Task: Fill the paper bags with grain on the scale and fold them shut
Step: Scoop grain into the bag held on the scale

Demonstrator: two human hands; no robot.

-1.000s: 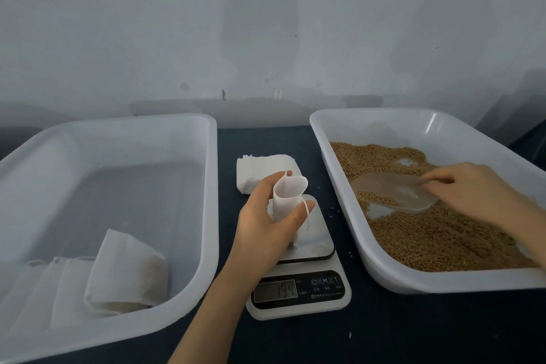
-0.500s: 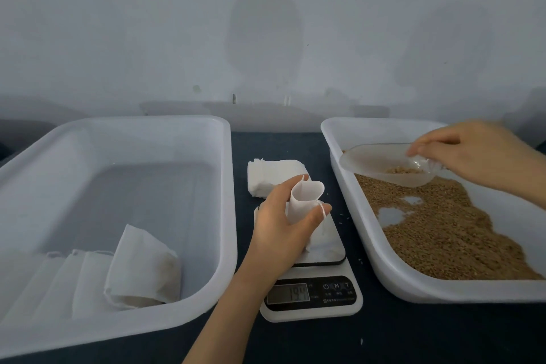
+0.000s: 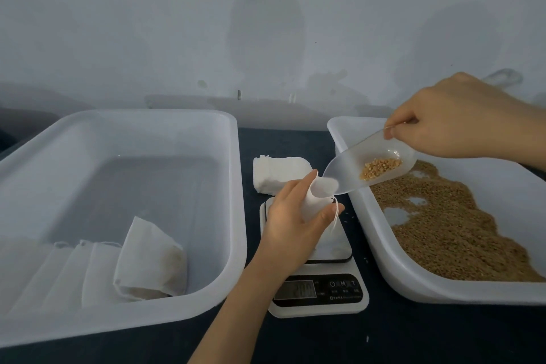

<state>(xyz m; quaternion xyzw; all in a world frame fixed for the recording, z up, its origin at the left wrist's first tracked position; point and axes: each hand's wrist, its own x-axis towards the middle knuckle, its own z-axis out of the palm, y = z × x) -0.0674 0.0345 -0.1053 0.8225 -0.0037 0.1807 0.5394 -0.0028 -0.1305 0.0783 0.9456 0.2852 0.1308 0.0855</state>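
My left hand [image 3: 295, 224] grips a small white paper bag [image 3: 317, 198] upright over the platform of the scale [image 3: 339, 248], its mouth held open. My right hand [image 3: 449, 124] pinches the handle of a clear plastic scoop [image 3: 348, 168] holding a small heap of grain [image 3: 381, 167]. The scoop's tip sits right at the bag's mouth. Loose brown grain [image 3: 452, 230] covers the floor of the right white tub [image 3: 393, 272]. A stack of empty white bags [image 3: 277, 171] lies behind the scale.
A large white tub [image 3: 233, 216] on the left holds a folded filled bag [image 3: 150, 260] and more bags lined up beside it. The dark table [image 3: 413, 334] runs along the front. A grey wall stands close behind.
My right hand has lifted the scoop out of the grain tub and brought it left, down to the bag's mouth. My left hand keeps the bag on the scale.
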